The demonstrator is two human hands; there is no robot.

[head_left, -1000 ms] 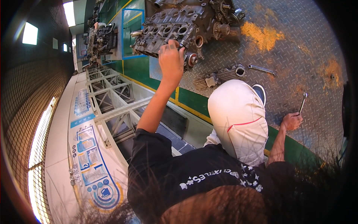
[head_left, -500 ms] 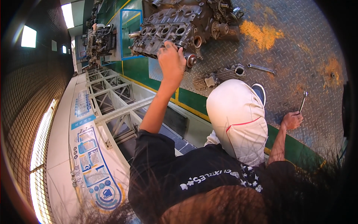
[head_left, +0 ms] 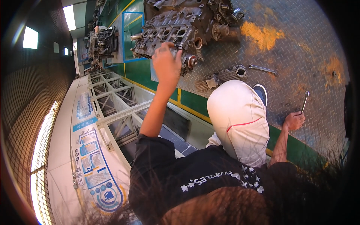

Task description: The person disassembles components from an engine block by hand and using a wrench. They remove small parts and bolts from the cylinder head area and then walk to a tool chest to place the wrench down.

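A dark, greasy engine (head_left: 165, 28) with a row of round openings lies at the top middle. My left hand (head_left: 167, 67) is at its near edge, with thumb and fingers apart over the metal. No held thing shows in it, and whether the fingertips touch the engine is unclear. Beside that hand, a round shaft end (head_left: 192, 61) sticks out of the engine's near corner. At the right, my right hand (head_left: 294, 120) is closed round the lower end of a combination wrench (head_left: 305, 99), which points up and away from me over the metal floor.
A ribbed metal cover (head_left: 223, 77) lies beyond my bent knee (head_left: 236, 101). Another wrench (head_left: 262, 69) rests on the diamond-plate floor (head_left: 277, 93), which has orange stains. White metal framing (head_left: 123, 114) runs along the left, and a second engine (head_left: 101, 43) stands farther off.
My left hand has shifted a little left along the engine's edge, its thumb coming away from the shaft end. The right hand and its wrench stay put.
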